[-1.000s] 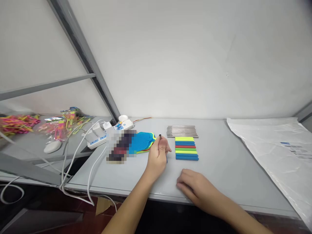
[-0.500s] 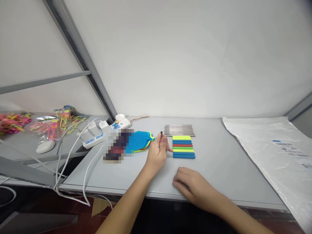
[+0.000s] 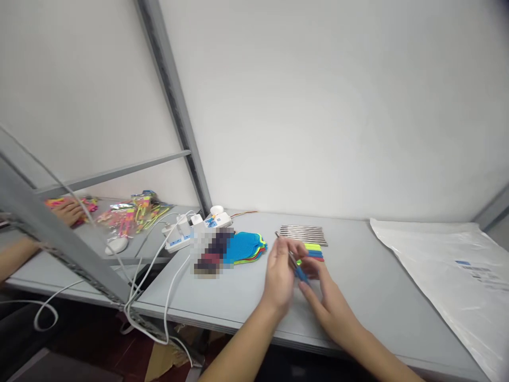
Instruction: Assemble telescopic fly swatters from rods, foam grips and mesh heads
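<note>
On a grey table (image 3: 358, 297), a person's two bare hands meet just below the centre of the frame. The left hand (image 3: 279, 273) grasps a slim metal rod (image 3: 292, 258), which slants down to the right, its tip poking out above the thumb. At the rod's lower end is a blue tube (image 3: 301, 274). The right hand (image 3: 328, 302) curves about this end, thumb and fingers on either side of the tube; blur leaves it unclear whether they pinch it or only touch. Rod and tube look joined, by my judgement, but how far one sits inside the other cannot be told. Behind the hands, right of centre, a row of metal rods (image 3: 303, 235) lies bare, seemingly all still to be fitted. Nearer, coloured tubes (image 3: 314, 248) lie loose, partly hidden by the right hand. Left of centre, a stack of mesh pieces (image 3: 243, 247), blue on top, lies apart from the rod and appears unused. No finished item can be made out on this table.
</note>
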### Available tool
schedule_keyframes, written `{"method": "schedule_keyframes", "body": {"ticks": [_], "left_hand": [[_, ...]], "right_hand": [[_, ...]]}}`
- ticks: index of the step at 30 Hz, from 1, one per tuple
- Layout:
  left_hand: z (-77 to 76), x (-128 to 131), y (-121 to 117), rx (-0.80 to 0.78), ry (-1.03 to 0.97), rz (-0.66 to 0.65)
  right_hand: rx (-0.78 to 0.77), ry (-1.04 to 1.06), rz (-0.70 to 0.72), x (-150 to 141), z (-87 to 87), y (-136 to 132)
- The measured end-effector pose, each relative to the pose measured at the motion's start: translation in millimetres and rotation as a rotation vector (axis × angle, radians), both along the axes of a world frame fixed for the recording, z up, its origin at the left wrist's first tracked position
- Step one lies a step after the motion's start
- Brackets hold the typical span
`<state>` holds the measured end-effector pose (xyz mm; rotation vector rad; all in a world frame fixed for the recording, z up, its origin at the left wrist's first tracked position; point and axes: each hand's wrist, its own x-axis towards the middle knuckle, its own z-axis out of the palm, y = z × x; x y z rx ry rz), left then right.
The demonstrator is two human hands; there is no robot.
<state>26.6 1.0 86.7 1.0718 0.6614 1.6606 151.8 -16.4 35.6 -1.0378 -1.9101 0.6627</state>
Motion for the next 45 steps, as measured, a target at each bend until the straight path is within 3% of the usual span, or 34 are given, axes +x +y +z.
{"method": "schedule_keyframes", "body": {"ticks": [3, 5, 8, 12, 14, 17, 20, 23, 30, 39, 45], "left_hand": [[-6.2, 2.0, -10.5, 0.028, 0.184, -0.025], [-10.0, -13.1, -11.6, 0.148, 0.505, 0.032], [-15.3, -59.3, -5.8, 0.340, 1.071, 0.193], [-31.7, -124.3, 3.7, 0.203, 1.520, 0.486], [-44.1, -142.1, 6.1, 0.139, 1.676, 0.512], [-60.0, -148.2, 8.1, 0.086, 1.829, 0.526], [-64.5, -142.1, 9.7, 0.102, 1.873, 0.555], [-57.6, -135.4, 9.3, 0.152, 1.827, 0.586], [-40.5, -104.9, -0.2, 0.479, 1.440, 0.773], [-62.1, -37.4, -15.3, 0.900, 1.237, 0.432], [-62.6, -5.1, -18.0, 0.989, 1.154, 0.422]], "right_hand": [[-0.040, -0.002, 0.036, -2.1, 0.8, -1.8], [-0.038, -0.038, 0.024, 3.7, -2.6, -4.9], [-0.028, -0.152, -0.041, 27.2, -15.0, -8.5], [0.024, -0.332, -0.164, 69.3, -40.0, -8.4], [0.061, -0.384, -0.186, 83.2, -50.1, -7.5], [0.115, -0.430, -0.180, 89.0, -56.4, -6.5], [0.171, -0.477, -0.113, 84.6, -54.5, -6.2], [0.202, -0.513, -0.075, 80.7, -50.4, -6.9], [0.136, -0.451, -0.105, 78.9, -44.1, -8.6], [0.064, -0.289, -0.134, 83.8, -39.7, -10.6], [0.095, -0.150, -0.198, 90.5, -41.9, -9.1]]}}
